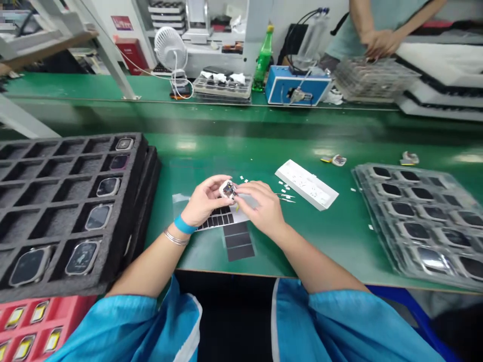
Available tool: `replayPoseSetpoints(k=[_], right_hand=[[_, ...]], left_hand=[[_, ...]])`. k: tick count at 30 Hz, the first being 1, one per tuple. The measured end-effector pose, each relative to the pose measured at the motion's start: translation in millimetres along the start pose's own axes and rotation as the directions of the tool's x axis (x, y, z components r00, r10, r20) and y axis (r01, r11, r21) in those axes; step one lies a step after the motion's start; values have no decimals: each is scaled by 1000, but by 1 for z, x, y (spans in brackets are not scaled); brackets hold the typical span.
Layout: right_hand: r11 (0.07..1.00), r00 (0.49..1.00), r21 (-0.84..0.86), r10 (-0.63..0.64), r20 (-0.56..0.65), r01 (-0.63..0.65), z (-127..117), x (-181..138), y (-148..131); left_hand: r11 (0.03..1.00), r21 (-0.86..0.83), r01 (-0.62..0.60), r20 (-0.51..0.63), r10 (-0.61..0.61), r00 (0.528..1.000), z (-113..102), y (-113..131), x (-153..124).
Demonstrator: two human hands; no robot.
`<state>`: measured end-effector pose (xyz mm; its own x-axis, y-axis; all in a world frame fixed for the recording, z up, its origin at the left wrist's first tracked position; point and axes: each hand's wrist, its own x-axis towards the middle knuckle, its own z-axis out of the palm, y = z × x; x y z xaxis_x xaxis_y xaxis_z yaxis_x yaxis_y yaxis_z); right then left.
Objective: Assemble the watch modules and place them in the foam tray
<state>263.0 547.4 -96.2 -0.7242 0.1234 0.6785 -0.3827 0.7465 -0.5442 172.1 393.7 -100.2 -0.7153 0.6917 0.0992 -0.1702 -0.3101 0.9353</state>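
Observation:
My left hand (202,202), with a blue band at its wrist, is closed on a small opened watch case (227,190) whose inner electronics show. From the other side my right hand (263,207) reaches the case, thumb and fingers pinched together at its edge. Whether a small part sits between those right fingertips is hidden. Below the hands lies a sheet of black rectangular stickers (215,221), and nearer me a dark strip sheet (239,241). Just right of the right hand are tweezers (287,198) and several small white pieces (286,187).
Foam trays (145,186) of smartwatches stand at left, above a red tray (68,314). A white box (306,185) lies right of centre. Stacked clear trays (415,221) of watches fill the right. Across the bench, a person's hands (381,44) rest over plastic trays.

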Motion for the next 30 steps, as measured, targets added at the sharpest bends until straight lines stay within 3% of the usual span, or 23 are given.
replayPoseSetpoints(k=[3, 6, 15, 22, 30], right_hand=[[998, 999, -59, -38, 6, 38, 2, -3, -2], [997, 1000, -82, -11, 27, 13, 2, -5, -4], [1000, 999, 10, -27, -34, 28, 6, -5, -1], [999, 999, 44, 24, 41, -26, 5, -4, 2], [995, 995, 35, -95, 33, 94, 4, -7, 7]], left_hand=[[982, 122, -141, -12, 144, 990, 0, -6, 1], [954, 226, -195, -19, 204, 979, -1, -9, 2], [918, 330, -221, -25, 242, 970, 0, -9, 1], [918, 307, -251, -19, 269, 963, -1, -9, 3], [966, 212, -149, -52, 163, 985, 6, -12, 0]])
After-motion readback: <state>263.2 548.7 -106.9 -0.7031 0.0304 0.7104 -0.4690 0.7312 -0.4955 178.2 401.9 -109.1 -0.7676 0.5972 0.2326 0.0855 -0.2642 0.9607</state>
